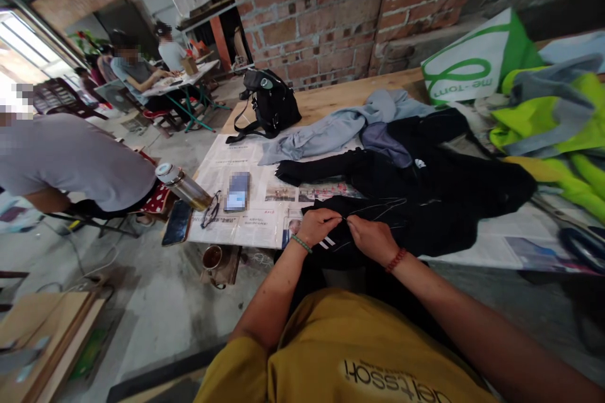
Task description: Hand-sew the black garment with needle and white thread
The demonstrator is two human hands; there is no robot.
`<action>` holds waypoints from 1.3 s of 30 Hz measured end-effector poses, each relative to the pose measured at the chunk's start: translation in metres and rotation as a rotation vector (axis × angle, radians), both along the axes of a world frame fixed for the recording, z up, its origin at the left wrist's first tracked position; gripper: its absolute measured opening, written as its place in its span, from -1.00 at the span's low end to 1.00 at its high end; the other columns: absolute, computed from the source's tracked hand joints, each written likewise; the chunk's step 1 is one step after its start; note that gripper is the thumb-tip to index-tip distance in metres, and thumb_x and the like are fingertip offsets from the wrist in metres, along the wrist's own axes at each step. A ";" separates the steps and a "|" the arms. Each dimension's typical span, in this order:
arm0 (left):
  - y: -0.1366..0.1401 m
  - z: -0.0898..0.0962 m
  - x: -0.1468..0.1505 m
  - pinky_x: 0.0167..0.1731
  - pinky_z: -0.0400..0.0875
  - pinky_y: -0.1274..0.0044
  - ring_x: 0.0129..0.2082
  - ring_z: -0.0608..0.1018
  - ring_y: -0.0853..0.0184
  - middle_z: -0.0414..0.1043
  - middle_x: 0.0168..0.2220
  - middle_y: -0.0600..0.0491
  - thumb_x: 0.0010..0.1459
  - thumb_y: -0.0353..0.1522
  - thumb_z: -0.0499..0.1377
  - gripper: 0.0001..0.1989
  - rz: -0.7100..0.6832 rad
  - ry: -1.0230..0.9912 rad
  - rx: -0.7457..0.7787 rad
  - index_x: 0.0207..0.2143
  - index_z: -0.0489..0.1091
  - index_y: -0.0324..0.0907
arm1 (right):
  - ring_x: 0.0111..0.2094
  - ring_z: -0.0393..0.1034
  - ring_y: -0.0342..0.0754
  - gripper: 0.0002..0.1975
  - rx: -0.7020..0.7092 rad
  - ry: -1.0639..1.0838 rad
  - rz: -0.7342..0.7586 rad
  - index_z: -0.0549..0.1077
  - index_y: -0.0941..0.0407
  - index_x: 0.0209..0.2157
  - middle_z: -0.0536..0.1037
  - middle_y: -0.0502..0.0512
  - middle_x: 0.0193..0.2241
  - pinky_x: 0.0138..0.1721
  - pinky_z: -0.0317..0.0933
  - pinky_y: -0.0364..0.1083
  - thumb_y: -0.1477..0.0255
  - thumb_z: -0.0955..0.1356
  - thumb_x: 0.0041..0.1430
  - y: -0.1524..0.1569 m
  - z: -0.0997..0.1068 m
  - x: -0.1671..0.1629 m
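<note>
Right now both hands pinch the black jacket at its near edge, left hand and right hand almost touching. It lies on the surface, a phone at nine o'clock, a grey shirt at twelve.

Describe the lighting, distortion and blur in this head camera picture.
Head view: soft daylight enters from the bright, washed-out opening at upper left; a wide lens bends the brick wall and table edges; the black garment loses detail in shade; the left hand and right hand look sharp; the corners smear.
</note>
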State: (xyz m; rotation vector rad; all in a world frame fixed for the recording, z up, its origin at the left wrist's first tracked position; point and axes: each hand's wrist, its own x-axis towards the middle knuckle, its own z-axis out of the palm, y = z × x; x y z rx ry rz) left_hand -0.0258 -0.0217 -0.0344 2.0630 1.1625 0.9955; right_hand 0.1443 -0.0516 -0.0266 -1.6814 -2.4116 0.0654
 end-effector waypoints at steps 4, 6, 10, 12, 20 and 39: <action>0.002 -0.001 0.000 -0.26 0.43 0.59 -0.34 0.55 0.39 0.55 -0.34 0.03 0.07 -0.43 0.17 -0.88 0.015 -0.015 -0.045 -0.36 0.52 -0.20 | -0.52 0.37 -0.12 -0.71 0.003 -0.003 -0.026 0.41 0.15 -0.34 0.53 0.11 -0.47 -0.54 -0.19 -0.14 0.42 0.10 0.23 0.001 0.001 -0.006; 0.003 -0.001 0.000 -0.28 0.43 0.60 -0.35 0.55 0.39 0.55 -0.35 0.02 0.06 -0.43 0.17 -0.88 0.020 -0.037 -0.075 -0.37 0.52 -0.22 | -0.51 0.37 -0.12 -0.71 0.024 0.008 -0.028 0.40 0.15 -0.35 0.53 0.12 -0.48 -0.55 -0.20 -0.14 0.43 0.10 0.22 0.001 0.000 -0.009; 0.003 0.000 0.000 -0.31 0.42 0.61 -0.37 0.54 0.40 0.55 -0.37 0.02 0.06 -0.43 0.17 -0.88 -0.006 -0.073 -0.114 -0.38 0.52 -0.24 | -0.52 0.38 -0.11 -0.72 0.041 0.009 -0.043 0.41 0.16 -0.37 0.52 0.13 -0.51 -0.56 -0.20 -0.14 0.45 0.11 0.21 0.002 -0.002 -0.013; 0.003 -0.001 0.001 -0.31 0.42 0.62 -0.37 0.54 0.40 0.55 -0.38 0.03 0.06 -0.43 0.17 -0.88 -0.015 -0.087 -0.126 -0.39 0.52 -0.23 | -0.52 0.38 -0.11 -0.73 0.042 0.010 -0.053 0.42 0.17 -0.36 0.52 0.13 -0.50 -0.57 -0.19 -0.14 0.47 0.12 0.20 0.004 -0.003 -0.015; 0.003 -0.001 0.004 -0.24 0.44 0.60 -0.33 0.55 0.39 0.55 -0.31 0.04 0.02 -0.42 0.19 -0.82 0.068 -0.062 -0.101 -0.27 0.50 -0.20 | -0.49 0.42 -0.08 -0.71 0.059 0.125 -0.123 0.43 0.14 -0.27 0.56 0.12 -0.40 -0.55 -0.05 -0.15 0.39 0.13 0.22 0.007 -0.006 -0.014; 0.003 -0.004 0.008 -0.21 0.47 0.54 -0.27 0.58 0.35 0.56 -0.27 0.01 0.07 -0.40 0.18 -0.84 0.122 -0.017 -0.012 -0.29 0.52 -0.17 | -0.44 0.34 -0.11 -0.76 -0.055 0.227 -0.072 0.42 0.12 -0.44 0.51 0.08 -0.43 -0.43 0.00 -0.15 0.40 0.17 0.16 -0.001 0.010 -0.004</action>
